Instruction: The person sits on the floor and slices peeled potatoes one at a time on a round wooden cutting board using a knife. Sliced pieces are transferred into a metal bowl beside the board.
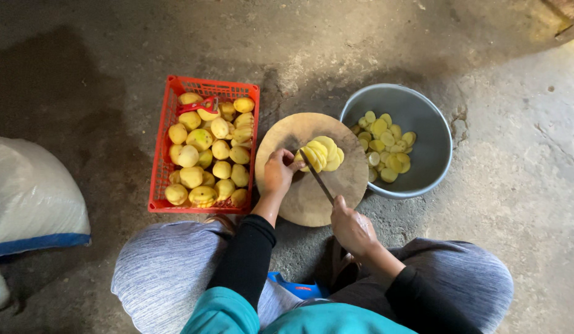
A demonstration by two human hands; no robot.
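A round wooden chopping board [349, 179] lies on the floor between my knees. On it a peeled yellow potato [321, 154] is fanned into slices. My left hand [278, 171] presses on the uncut end of the potato. My right hand [352, 227] grips the handle of a knife [318, 178], whose blade slants up to the potato right beside my left fingers.
A red plastic crate [160, 167] of peeled potatoes with a red peeler on top stands left of the board. A metal bowl [432, 148] holding potato slices sits to the right. A white sack [33, 198] lies far left. The floor is rough concrete.
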